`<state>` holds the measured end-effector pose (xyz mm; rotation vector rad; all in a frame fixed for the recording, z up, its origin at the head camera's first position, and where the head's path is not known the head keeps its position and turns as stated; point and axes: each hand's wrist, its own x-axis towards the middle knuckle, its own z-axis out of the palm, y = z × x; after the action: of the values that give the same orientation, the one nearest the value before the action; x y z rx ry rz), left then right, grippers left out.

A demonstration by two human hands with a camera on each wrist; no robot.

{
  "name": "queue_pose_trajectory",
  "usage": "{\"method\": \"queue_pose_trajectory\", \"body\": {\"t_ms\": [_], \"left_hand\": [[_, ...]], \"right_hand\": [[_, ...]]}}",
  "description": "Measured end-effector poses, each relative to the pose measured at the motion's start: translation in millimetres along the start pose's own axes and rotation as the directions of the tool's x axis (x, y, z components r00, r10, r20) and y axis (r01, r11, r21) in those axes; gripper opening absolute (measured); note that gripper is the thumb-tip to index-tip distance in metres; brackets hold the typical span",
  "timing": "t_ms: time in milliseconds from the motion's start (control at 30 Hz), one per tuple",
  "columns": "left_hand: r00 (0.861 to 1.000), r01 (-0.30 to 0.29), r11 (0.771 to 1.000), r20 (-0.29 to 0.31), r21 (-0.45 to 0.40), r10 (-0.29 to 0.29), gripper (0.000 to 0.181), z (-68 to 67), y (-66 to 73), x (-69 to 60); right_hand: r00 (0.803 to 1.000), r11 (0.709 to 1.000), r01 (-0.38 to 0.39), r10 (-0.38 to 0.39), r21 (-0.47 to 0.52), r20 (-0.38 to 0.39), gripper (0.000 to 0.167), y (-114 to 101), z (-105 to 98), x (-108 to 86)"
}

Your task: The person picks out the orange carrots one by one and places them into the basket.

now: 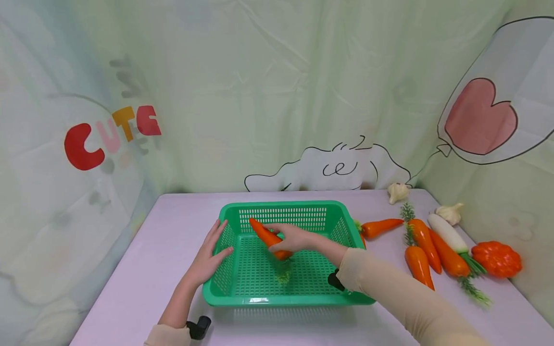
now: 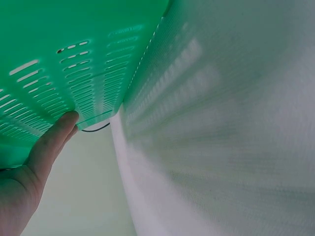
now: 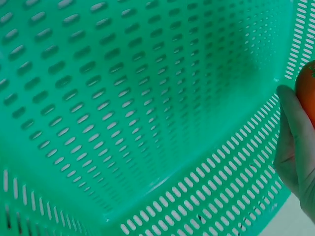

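A green plastic basket (image 1: 277,301) with perforated walls stands on the table. My right hand (image 1: 292,238) holds an orange carrot (image 1: 263,234) over the inside of the basket, its pointed tip toward the far left and its green leafy top (image 1: 283,275) hanging at the near end. In the right wrist view, part of the carrot (image 3: 306,93) shows at the right edge beside the fingers (image 3: 290,113). My left hand (image 1: 209,259) rests against the basket's left side. Its fingers (image 2: 54,140) lie fairly straight along the outer wall in the left wrist view.
Right of the basket lie several more carrots (image 1: 383,227), a white radish (image 1: 447,233), two garlic bulbs (image 1: 398,192) and a ribbed red-orange vegetable (image 1: 496,259). A printed curtain (image 1: 207,96) hangs behind the pale table (image 1: 173,226).
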<state>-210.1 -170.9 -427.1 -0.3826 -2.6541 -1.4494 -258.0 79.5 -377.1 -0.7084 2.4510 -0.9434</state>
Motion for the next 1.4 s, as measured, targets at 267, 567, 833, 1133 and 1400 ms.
{"method": "queue_pose_trajectory", "body": {"t_ms": [267, 567, 833, 1133, 1400], "left_hand": [[1.0, -0.004, 1.0, 0.005, 0.008, 0.004, 0.067, -0.1, -0.6, 0.3], [1.0, -0.005, 1.0, -0.002, 0.004, 0.005, 0.066, -0.8, 0.9, -0.2], [1.0, 0.007, 1.0, 0.004, -0.006, -0.007, 0.067, -0.9, -0.4, 0.1], [1.0, 0.02, 1.0, 0.017, -0.007, -0.019, 0.067, -1.6, -0.2, -0.8], [1.0, 0.01, 1.0, 0.009, -0.002, -0.01, 0.067, -0.9, -1.2, -0.7]], "right_hand": [[0.998, 0.998, -0.027, 0.03, -0.059, 0.052, 0.064, 0, 18, 14.7], [0.996, 0.993, -0.05, 0.058, -0.111, 0.074, 0.063, -5, 33, 27.1], [0.995, 0.991, -0.064, 0.072, -0.121, 0.065, 0.064, -11, 45, 35.8], [0.992, 0.994, -0.11, 0.109, 0.009, 0.059, 0.067, -16, 53, 40.0], [0.982, 0.971, -0.159, 0.136, 0.181, 0.134, 0.069, -19, 56, 40.8]]}}
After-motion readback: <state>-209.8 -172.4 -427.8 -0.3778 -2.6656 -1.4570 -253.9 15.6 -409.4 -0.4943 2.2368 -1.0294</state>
